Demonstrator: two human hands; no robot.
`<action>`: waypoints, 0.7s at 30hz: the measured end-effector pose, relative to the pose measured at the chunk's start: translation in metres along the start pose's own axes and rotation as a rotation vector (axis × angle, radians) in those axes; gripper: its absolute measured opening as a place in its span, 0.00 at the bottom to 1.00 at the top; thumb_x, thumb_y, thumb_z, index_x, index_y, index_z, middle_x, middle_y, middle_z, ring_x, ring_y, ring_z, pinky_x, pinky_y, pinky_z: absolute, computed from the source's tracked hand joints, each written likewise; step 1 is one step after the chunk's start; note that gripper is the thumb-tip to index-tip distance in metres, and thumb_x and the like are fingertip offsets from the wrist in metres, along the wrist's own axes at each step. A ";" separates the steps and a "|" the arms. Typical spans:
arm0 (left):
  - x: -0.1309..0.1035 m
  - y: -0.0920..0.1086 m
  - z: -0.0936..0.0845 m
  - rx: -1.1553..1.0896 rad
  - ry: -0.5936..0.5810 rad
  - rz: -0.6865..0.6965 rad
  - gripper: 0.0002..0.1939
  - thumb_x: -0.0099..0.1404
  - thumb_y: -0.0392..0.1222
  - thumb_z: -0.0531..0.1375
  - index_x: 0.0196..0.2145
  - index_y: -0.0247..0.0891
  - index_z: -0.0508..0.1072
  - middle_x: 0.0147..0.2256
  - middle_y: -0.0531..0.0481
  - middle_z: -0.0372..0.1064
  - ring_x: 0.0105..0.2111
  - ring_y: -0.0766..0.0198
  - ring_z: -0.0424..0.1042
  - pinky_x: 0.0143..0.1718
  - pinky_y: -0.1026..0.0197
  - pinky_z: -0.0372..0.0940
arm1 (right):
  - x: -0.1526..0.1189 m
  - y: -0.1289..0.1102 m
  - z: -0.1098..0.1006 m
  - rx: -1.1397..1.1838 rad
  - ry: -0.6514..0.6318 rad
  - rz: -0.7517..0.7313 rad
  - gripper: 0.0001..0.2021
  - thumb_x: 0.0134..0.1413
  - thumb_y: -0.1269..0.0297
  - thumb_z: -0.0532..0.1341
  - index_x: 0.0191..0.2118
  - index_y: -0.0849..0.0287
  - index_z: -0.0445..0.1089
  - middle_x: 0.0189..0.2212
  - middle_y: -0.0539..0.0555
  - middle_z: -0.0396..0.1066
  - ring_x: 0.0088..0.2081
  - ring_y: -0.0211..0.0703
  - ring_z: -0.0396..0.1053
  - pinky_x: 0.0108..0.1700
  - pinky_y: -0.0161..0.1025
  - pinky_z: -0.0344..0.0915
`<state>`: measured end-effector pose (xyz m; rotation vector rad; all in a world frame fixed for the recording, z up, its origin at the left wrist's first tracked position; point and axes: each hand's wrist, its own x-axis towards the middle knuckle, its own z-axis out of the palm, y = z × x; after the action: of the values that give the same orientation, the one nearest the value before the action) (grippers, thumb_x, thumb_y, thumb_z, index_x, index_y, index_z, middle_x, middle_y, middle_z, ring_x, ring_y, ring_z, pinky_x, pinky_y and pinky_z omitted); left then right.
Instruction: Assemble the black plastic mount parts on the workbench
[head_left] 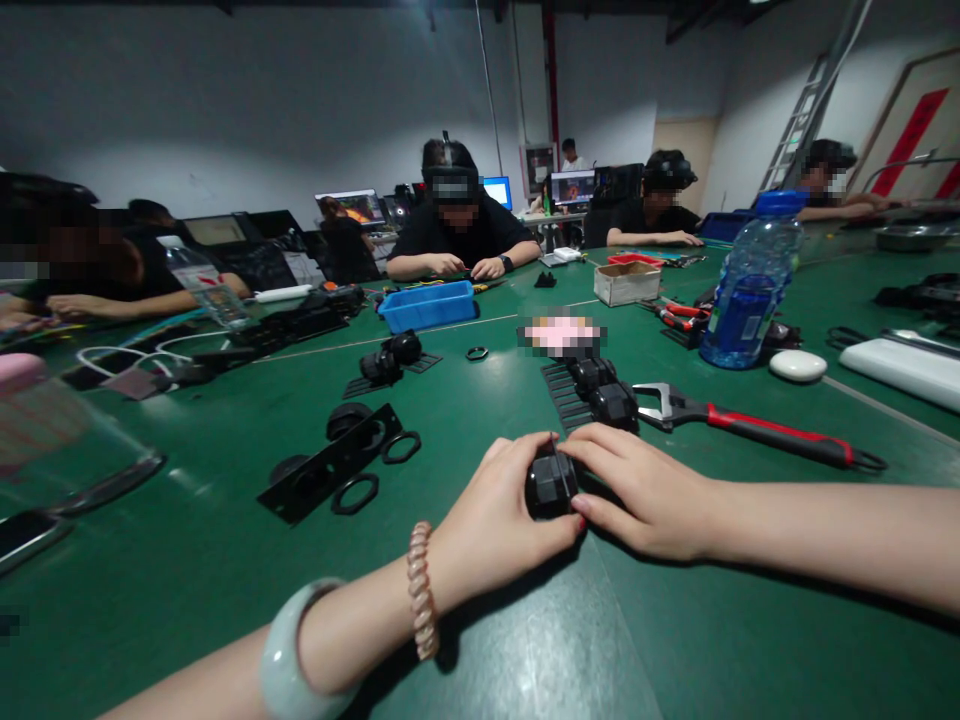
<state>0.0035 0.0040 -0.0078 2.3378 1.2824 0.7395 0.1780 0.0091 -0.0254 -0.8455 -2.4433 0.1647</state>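
Near the middle of the table, my left hand (501,510) curls around a black plastic cable gland (550,485) with a faceted body. From the other side, the fingers of my right hand (649,490) close on the same gland and on a thin edge beside it, partly hidden by my fingers. Just beyond lie more black glands (613,402) on a slotted black plate (566,398). An adjustable wrench (780,432) with a red and black handle rests to their right. Left of my hands are a black plate with round fittings (330,470) and two loose hex nuts (355,494).
Another nut (477,353) and gland pieces (390,358) lie farther back. A blue tray (427,305), a small box (627,284), a blue-capped bottle (746,290) and a white oval object (798,366) stand around the green table (480,640). Several people sit across it.
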 end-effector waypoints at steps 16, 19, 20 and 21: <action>0.001 -0.005 -0.005 -0.298 0.116 -0.050 0.21 0.46 0.29 0.52 0.41 0.36 0.60 0.39 0.49 0.61 0.38 0.64 0.62 0.42 0.61 0.58 | -0.022 0.010 -0.038 -0.996 -0.036 0.532 0.08 0.46 0.74 0.50 0.31 0.65 0.65 0.27 0.60 0.64 0.32 0.48 0.61 0.31 0.41 0.51; 0.001 -0.004 -0.008 -0.390 0.047 -0.076 0.20 0.44 0.28 0.51 0.38 0.36 0.61 0.37 0.50 0.62 0.36 0.65 0.62 0.38 0.62 0.59 | -0.030 0.022 -0.032 -1.055 -0.153 0.567 0.13 0.47 0.74 0.49 0.40 0.67 0.62 0.28 0.61 0.65 0.31 0.47 0.62 0.30 0.39 0.52; 0.000 -0.004 -0.009 -0.425 0.020 -0.084 0.20 0.44 0.27 0.51 0.38 0.36 0.61 0.37 0.50 0.63 0.35 0.65 0.62 0.36 0.62 0.59 | -0.032 0.025 -0.029 -1.054 -0.191 0.562 0.14 0.47 0.75 0.49 0.42 0.68 0.62 0.28 0.61 0.65 0.31 0.46 0.62 0.29 0.39 0.53; 0.000 -0.003 -0.011 -0.461 -0.003 -0.093 0.20 0.43 0.27 0.50 0.37 0.36 0.61 0.36 0.50 0.63 0.34 0.64 0.63 0.35 0.62 0.60 | -0.033 0.026 -0.027 -1.049 -0.222 0.552 0.15 0.47 0.76 0.48 0.43 0.68 0.61 0.29 0.61 0.65 0.30 0.46 0.63 0.29 0.38 0.53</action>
<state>-0.0052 0.0066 -0.0010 1.8969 1.0729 0.8907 0.2276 0.0084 -0.0252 -2.0082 -2.3382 -0.9484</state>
